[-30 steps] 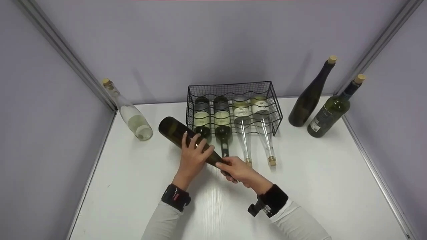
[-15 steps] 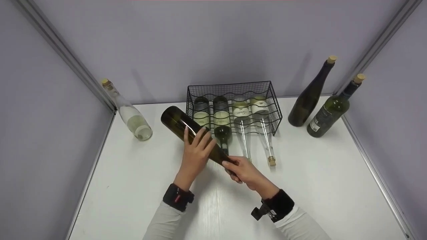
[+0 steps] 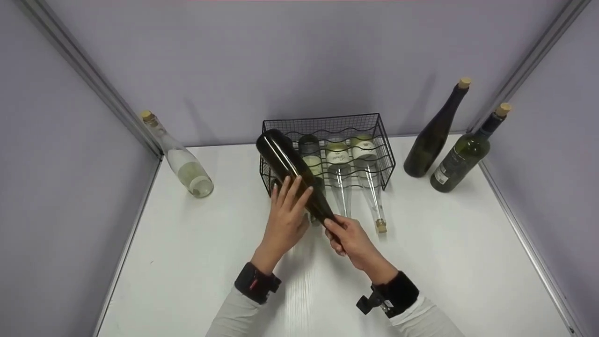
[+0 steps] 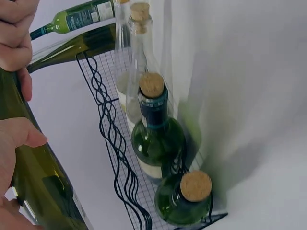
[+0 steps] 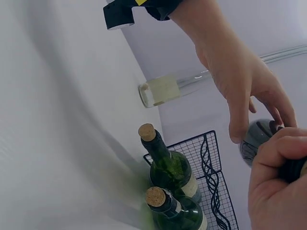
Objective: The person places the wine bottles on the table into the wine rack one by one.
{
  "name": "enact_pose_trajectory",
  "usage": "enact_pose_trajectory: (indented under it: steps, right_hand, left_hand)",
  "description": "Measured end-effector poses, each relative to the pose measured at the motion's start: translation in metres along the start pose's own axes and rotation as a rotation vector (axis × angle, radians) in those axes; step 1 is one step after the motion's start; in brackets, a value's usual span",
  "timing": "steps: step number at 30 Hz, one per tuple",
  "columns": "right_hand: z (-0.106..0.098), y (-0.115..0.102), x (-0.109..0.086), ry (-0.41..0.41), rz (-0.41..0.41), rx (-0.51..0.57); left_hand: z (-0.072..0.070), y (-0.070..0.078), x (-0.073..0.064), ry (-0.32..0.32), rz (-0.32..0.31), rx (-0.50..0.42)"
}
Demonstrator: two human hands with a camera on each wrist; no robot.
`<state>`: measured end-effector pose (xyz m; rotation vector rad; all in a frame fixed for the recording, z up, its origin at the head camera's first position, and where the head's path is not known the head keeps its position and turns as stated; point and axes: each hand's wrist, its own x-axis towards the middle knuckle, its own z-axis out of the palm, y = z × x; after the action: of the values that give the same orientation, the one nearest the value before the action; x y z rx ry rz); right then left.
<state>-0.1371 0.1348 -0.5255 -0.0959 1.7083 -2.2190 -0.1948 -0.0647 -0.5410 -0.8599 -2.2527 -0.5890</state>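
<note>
A dark olive-brown wine bottle (image 3: 285, 159) is held tilted over the left part of a black wire wine rack (image 3: 323, 118), base toward the rack. My right hand (image 3: 353, 243) grips its neck. My left hand (image 3: 286, 222) is on its body, fingers spread over the glass; in the right wrist view the left thumb and fingers (image 5: 230, 72) lie on either side of it. In the rack lie two green wine bottles (image 4: 158, 143), partly hidden in the head view, and two clear bottles (image 3: 340, 180), corked necks pointing toward me.
At the left a clear corked bottle (image 3: 185, 166) stands on the white table (image 3: 187, 271). Two dark corked bottles, a slim one (image 3: 430, 135) and a labelled green one (image 3: 461, 161), stand at the right. Grey walls (image 3: 318, 56) close in the back and sides.
Both hands have moved right with the wine bottle. Its base has risen from left of the rack to over the rack's left part, and the bottle has turned closer to the rack's front-to-back line.
</note>
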Motion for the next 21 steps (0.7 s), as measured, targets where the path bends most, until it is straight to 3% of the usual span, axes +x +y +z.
enact_pose_trajectory:
  steps: [7, 14, 21]
  right_hand:
    - [0.000, 0.002, -0.001, 0.126, 0.001, 0.056]
    - [-0.002, -0.002, -0.002, 0.220, -0.013, 0.113]
    - [-0.010, -0.006, -0.004, 0.322, -0.031, 0.107]
  left_hand:
    - [0.005, 0.014, -0.004, -0.043, -0.107, -0.153]
    - [0.005, 0.029, -0.004, -0.229, -0.293, -0.349]
    - [0.011, 0.038, -0.004, -0.334, -0.319, -0.426]
